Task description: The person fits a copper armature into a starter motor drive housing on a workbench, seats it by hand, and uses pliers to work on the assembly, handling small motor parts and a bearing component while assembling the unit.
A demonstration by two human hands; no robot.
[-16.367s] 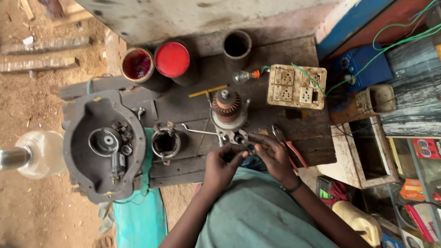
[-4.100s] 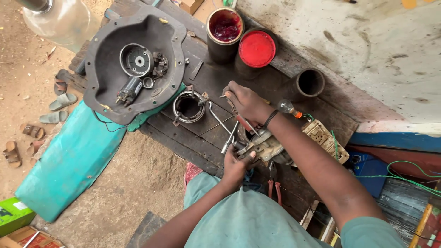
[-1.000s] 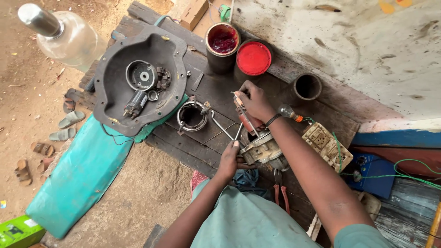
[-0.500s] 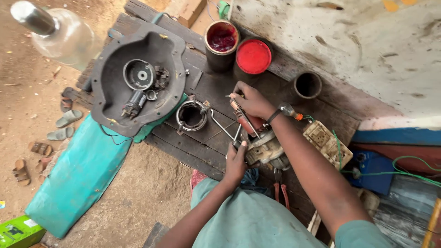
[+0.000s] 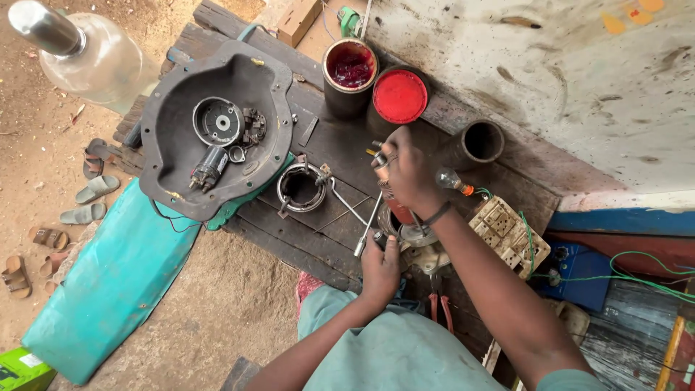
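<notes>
Two hands: working over a dark wooden bench (image 5: 318,232), seen from above.
Containers: one open tin (image 5: 350,72) is holding dark red liquid; one round red lid (image 5: 399,96) is sitting just beside it; one empty dark pipe section (image 5: 478,143) is standing to the right.
Housing: one large dark cast cover (image 5: 181,156) is cradling a round plate, a small cylindrical part and a brush block.
Ring: one metal ring part (image 5: 302,189) is lying on the planks between the cover and the hands.
Right hand (image 5: 409,174): fingers are curling shut around a screwdriver (image 5: 382,174), its upper end showing past the fingertips.
Left hand (image 5: 381,264): fingers are closing on the lower end of a silver wrench (image 5: 367,228), which is slanting up towards the right hand.
Workpiece: a small motor assembly (image 5: 409,235) is sitting between the two hands, mostly hidden by them.
Nearby: one socket board (image 5: 507,232) and one red-handled pair of pliers (image 5: 439,308).
</notes>
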